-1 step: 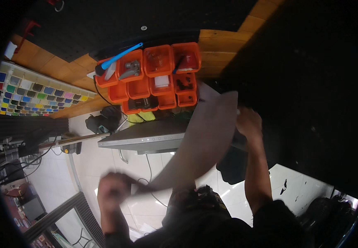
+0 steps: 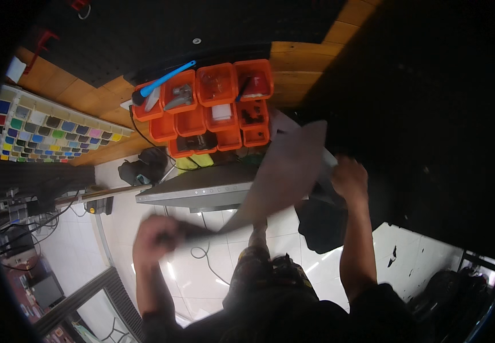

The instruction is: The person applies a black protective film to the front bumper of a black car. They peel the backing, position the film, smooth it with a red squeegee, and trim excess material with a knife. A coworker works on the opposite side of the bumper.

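Note:
A large, thin, greyish sheet hangs curved and bent in the air between my two hands. My left hand, blurred by motion, is closed on its lower left corner, where a darker narrow strip of it runs toward my fingers. At the opposite side my right hand is closed on its edge, with a pale part of the sheet showing beside the fingers. The far end of the sheet reaches close to the orange bins. Whether it is paper, film or fabric I cannot tell.
A grey metal bench edge lies behind the sheet. A blue-handled brush rests across the bins. To the left hangs a board of coloured swatches; a large black surface fills the right. A cable lies on the tiled floor.
The sheet's lower part has shifted upward and bends more sharply near my left hand. My left hand has risen slightly. More of my leg shows beneath the sheet.

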